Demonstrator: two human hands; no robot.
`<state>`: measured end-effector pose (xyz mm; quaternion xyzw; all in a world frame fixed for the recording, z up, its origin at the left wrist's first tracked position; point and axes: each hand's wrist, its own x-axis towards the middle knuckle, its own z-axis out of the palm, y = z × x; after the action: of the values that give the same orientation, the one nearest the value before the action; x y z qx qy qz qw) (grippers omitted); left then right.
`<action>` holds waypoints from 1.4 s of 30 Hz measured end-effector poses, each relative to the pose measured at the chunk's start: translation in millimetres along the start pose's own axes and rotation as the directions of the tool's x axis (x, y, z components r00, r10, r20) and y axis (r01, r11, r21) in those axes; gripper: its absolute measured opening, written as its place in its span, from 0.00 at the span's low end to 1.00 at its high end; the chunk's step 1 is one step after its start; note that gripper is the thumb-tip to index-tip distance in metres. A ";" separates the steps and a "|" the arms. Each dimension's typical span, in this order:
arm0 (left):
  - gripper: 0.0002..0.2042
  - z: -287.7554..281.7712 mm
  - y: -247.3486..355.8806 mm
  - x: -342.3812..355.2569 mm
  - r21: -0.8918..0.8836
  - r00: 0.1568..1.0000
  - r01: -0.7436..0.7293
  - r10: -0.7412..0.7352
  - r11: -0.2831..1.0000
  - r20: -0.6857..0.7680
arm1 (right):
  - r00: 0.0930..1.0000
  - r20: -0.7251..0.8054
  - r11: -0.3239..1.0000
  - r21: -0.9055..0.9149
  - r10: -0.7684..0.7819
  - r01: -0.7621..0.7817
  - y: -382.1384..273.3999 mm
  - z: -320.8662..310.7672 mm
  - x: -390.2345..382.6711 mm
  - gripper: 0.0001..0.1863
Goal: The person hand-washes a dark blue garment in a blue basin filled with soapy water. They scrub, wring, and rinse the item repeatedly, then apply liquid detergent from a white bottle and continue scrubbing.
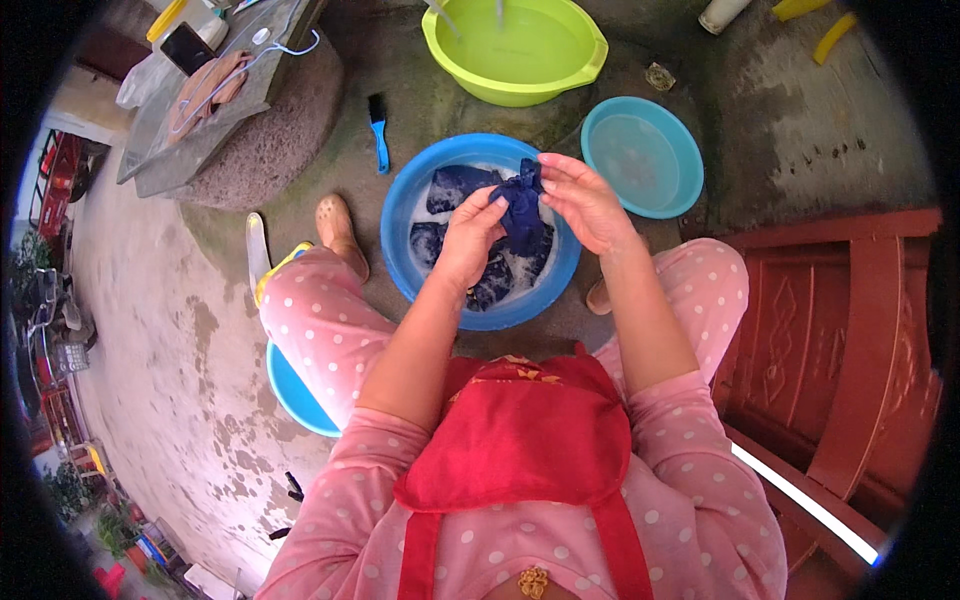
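Head view: our left hand (470, 238) pinches the navy cloth (522, 212); our right hand (592, 208) is half-open at its edge, grip unclear; blue basin (394, 225) underneath probably catches drips

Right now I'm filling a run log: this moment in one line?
left hand: grips dark blue cloth; right hand: at the cloth's edge; blue basin: more dark cloth in suds; blue brush: left of basin
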<state>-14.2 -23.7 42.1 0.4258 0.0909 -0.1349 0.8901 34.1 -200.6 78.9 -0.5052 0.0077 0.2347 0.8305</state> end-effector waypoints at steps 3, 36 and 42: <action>0.11 12.6 11.7 -5.5 -0.168 0.999 -0.006 0.000 0.986 -0.035 | 1.000 0.018 0.972 -0.234 -0.014 0.017 -5.0 11.6 -5.5 0.22; 0.24 2.2 -4.6 -4.3 0.531 0.993 0.018 -0.076 0.847 0.089 | 0.945 -0.067 0.881 0.346 -0.320 0.323 -19.1 15.5 -8.8 0.31; 0.26 1.5 -5.5 -2.1 -0.009 0.983 0.171 -0.170 0.985 0.061 | 0.964 -0.033 0.918 0.296 -0.264 0.262 -28.9 13.5 -12.4 0.41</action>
<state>-17.8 -27.8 39.6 0.4060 0.1011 -0.2229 0.8805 31.5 -204.9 112.7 -0.3697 -0.0280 0.1191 0.9211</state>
